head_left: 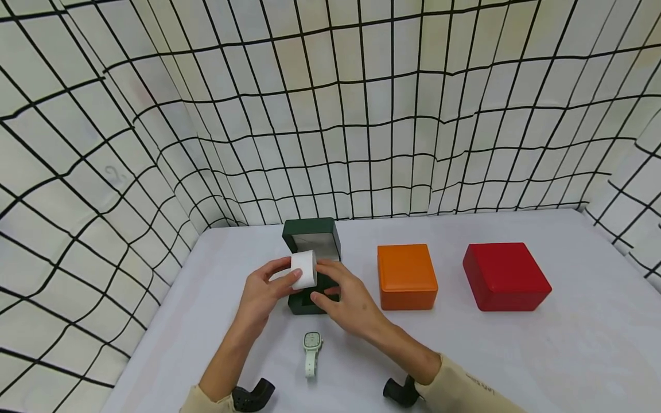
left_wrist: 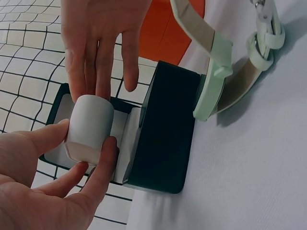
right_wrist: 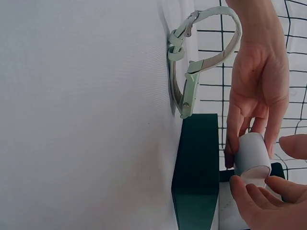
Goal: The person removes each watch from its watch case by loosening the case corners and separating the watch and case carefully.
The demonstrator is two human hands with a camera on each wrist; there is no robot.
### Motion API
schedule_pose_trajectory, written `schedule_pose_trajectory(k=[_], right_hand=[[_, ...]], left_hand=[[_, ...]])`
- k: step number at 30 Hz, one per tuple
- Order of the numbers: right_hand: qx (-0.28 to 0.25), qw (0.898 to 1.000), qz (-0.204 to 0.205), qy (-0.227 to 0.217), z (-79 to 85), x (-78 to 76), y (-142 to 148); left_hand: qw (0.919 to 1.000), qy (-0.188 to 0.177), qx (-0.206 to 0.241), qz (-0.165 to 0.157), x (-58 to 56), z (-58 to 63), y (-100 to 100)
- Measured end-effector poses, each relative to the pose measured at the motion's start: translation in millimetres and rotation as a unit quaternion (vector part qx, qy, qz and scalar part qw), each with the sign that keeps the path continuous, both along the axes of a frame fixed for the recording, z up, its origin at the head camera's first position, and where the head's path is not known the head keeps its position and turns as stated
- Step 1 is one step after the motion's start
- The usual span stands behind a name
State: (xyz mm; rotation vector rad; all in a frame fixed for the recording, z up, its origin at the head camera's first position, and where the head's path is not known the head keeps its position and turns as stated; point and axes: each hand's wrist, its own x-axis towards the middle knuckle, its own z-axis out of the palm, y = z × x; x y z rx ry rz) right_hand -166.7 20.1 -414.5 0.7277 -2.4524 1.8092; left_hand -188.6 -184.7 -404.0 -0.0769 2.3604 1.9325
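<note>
My left hand (head_left: 258,292) pinches a white, rounded watch cushion (head_left: 303,269) between thumb and fingers, raised over the open dark green watch box (head_left: 310,234). From the other side, my right hand (head_left: 348,298) puts its fingertips at the cushion's end, its thumb held apart. In the left wrist view the right hand's extended fingers (left_wrist: 103,67) reach behind the cushion. The box's lid stands up at the back, showing a pale lining. Closer to me lies a mint green watch (head_left: 312,341), its strap buckled into a loop (right_wrist: 216,19).
To the right of the green box stand a closed orange box (head_left: 407,275) and, farther right, a closed red box (head_left: 507,278). All rest on a white-covered table (head_left: 594,344). Black grid netting (head_left: 361,115) over white walls borders the back and sides.
</note>
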Motion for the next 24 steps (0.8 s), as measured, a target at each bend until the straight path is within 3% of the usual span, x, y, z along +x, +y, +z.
schedule_pose_trajectory(k=[9, 19, 24], right_hand=[[0.012, 0.999, -0.036, 0.006, -2.5, -5.2, -4], [0.002, 0.998, -0.070, 0.010, -9.6, -9.5, -6], [-0.003, 0.997, -0.072, 0.008, -12.1, -12.5, -6]], left_hand=[[1.0000, 0.006, 0.001, 0.001, 3.2, -0.9, 4], [0.9979, -0.001, -0.065, 0.000, 10.3, -0.5, 8], [0.9974, 0.007, -0.072, -0.009, 12.5, 0.9, 9]])
